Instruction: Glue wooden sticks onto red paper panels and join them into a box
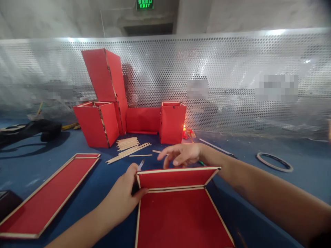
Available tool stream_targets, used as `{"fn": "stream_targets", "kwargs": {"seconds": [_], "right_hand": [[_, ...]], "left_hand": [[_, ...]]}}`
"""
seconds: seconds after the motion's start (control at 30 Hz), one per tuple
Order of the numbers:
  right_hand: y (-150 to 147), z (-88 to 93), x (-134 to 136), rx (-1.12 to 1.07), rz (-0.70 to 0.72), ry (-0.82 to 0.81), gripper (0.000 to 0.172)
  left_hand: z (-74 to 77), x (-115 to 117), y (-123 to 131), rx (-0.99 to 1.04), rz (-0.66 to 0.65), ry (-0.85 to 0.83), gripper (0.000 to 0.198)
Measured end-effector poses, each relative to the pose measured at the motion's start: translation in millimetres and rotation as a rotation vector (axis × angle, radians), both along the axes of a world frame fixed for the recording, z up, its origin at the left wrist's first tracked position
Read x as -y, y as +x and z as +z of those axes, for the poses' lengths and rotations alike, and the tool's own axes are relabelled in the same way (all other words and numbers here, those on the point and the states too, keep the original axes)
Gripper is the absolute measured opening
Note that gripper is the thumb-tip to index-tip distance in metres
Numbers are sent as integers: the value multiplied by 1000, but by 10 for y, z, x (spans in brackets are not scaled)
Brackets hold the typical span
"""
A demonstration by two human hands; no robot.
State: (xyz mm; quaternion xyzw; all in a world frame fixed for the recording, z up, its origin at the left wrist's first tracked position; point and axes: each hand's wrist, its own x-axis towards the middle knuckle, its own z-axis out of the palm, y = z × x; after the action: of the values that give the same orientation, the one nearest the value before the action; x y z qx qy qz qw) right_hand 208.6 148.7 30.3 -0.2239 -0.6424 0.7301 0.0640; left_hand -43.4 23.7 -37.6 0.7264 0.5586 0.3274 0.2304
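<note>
Two red panels edged with pale wooden sticks stand before me, a large flat one (pixel 181 218) and a narrower upright one (pixel 178 178) joined along its far edge. My left hand (pixel 130 187) grips the left end of the upright panel, thumb on the inner side. Near its index finger a small whitish item with a pointed tip (pixel 141 164) sticks up. My right hand (pixel 182 155) hovers behind the upright panel, fingers apart and slightly bent, holding nothing visible. Loose wooden sticks (pixel 129 150) lie on the blue table beyond the hands.
Red boxes (pixel 95 124) stand at the back left, one stack tall (pixel 103 75). Another red box (pixel 172 122) is at centre, beside a small flame (pixel 184 128). A long framed red panel (pixel 51 193) lies left. A tape ring (pixel 274 162) is at right, a black object (pixel 46 129) far left.
</note>
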Motion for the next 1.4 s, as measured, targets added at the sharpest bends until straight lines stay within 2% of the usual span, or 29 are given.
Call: {"fn": "stream_targets", "kwargs": {"seconds": [0.13,0.2,0.3,0.37,0.53,0.67,0.73,0.8,0.9,0.93,1.0,1.1,1.2,1.4], "right_hand": [[-427,-170,-72,-74,84,41,68],[-581,-239,-80,-105,126,68,62],[-692,-303,-75,-140,144,112,40],[-712,-324,-63,-156,132,130,33],[-766,-346,-35,-176,70,136,34],[-767,-301,-81,-206,-85,179,38],[-689,-245,-125,-243,-184,198,37],[-546,-173,-163,-280,-304,226,35],[-222,-86,-177,-228,-521,330,26],[-95,-74,-166,-158,-655,411,23],[171,-81,-120,-134,-817,450,20],[548,-134,13,-159,-1004,409,25],[843,-149,199,-176,-1126,306,28],[1105,-55,481,-248,-1300,195,25]], "left_hand": [[-45,-34,-19,-8,11,-2,28],[-78,-53,-35,-1,18,9,38],[-112,-68,-54,19,27,-8,57],[-106,-64,-56,21,26,-39,56],[-5,-39,-25,48,-5,-64,30],[42,-54,-5,175,-60,-97,45],[45,-67,-1,269,-86,-165,52],[49,-71,3,308,-90,-212,49],[64,-57,7,269,-90,-198,39],[70,-50,8,253,-88,-190,39],[79,-39,11,232,-67,-184,45],[90,-28,25,196,-29,-172,52],[100,-12,48,173,-2,-143,48],[54,-26,47,145,27,-54,53]]}}
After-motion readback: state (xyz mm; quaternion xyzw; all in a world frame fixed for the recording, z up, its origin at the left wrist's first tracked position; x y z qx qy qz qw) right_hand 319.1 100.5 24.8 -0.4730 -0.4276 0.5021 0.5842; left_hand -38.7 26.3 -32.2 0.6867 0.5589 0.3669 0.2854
